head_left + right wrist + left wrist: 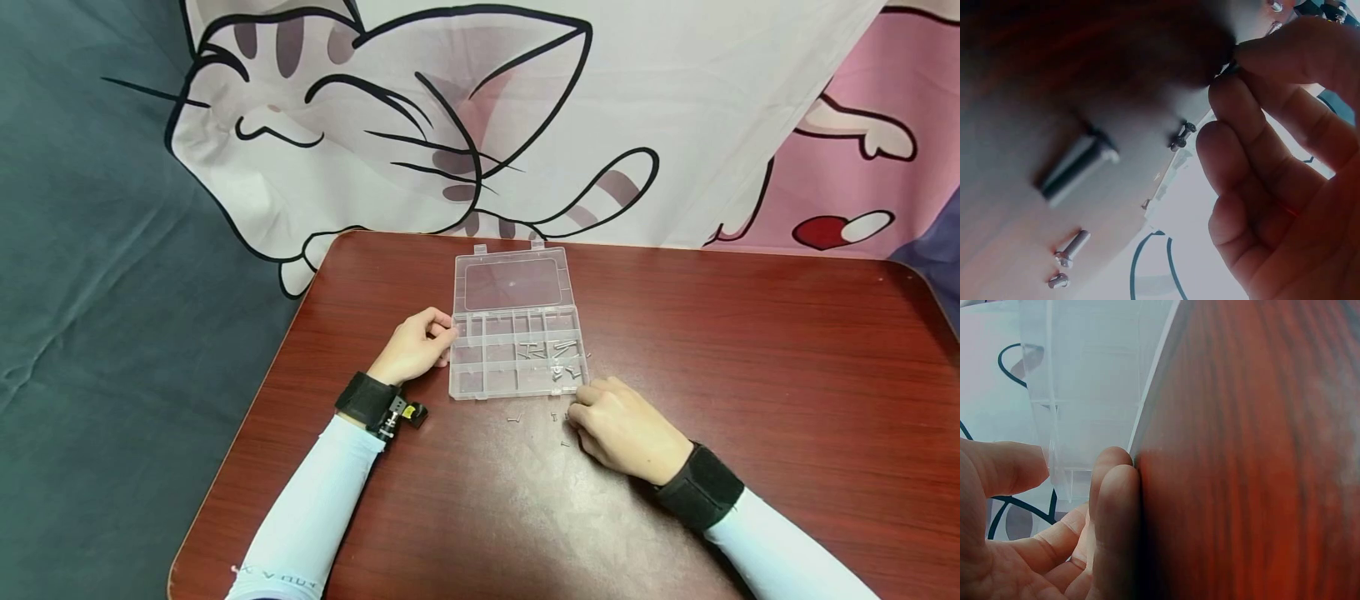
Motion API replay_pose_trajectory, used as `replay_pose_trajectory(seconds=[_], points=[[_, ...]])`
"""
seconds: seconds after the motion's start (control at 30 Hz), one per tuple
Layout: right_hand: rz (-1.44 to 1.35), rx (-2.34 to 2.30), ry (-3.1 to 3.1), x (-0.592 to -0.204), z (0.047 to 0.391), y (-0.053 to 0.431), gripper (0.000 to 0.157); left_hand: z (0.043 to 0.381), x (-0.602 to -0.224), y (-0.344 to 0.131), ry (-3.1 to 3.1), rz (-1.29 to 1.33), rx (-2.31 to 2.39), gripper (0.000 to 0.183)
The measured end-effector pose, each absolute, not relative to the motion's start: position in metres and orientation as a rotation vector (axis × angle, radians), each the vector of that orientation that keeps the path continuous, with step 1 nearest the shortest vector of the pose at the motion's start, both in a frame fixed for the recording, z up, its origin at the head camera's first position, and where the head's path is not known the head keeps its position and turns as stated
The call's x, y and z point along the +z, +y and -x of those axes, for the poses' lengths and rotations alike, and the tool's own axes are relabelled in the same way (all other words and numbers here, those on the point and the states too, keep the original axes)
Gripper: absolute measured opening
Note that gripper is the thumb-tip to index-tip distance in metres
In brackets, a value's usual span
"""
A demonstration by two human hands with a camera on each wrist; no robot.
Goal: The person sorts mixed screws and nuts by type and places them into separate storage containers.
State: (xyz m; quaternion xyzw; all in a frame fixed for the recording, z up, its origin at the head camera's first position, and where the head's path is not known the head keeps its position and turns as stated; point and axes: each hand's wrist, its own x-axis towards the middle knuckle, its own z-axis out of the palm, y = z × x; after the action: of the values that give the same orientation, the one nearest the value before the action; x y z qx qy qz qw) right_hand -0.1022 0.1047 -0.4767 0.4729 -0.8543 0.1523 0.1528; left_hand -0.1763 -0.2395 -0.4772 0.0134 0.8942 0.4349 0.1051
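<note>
A clear plastic compartment box (467,382) lies on the table with its lid (512,282) folded back. Several small metal screws (564,349) sit in its right-hand compartments. My left hand (417,343) holds the box at its left edge, thumb (1019,467) at the wall and fingertips (1117,487) low beside it. Just off the box's front right corner, my right hand (626,429) pinches a small threaded screw (1225,67) between thumb and forefinger, mostly hidden by the fingertips. Loose screws (1079,169) lie on the table near that hand.
The brown wooden table (750,358) has a rounded left edge. Another loose screw (513,419) lies in front of the box. Behind the table hangs a white cloth (675,100) with a cat drawing. A green cloth (112,333) is at the left.
</note>
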Motion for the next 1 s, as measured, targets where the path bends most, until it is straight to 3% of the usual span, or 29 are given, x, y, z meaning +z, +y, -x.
replay_pose_trajectory(seconds=[1.0], points=[[-1.289, 0.495, -2.448, -0.456, 0.113, 0.105, 0.024, 0.177, -0.476, -0.240, 2.612, -0.040, 1.296, 0.023]])
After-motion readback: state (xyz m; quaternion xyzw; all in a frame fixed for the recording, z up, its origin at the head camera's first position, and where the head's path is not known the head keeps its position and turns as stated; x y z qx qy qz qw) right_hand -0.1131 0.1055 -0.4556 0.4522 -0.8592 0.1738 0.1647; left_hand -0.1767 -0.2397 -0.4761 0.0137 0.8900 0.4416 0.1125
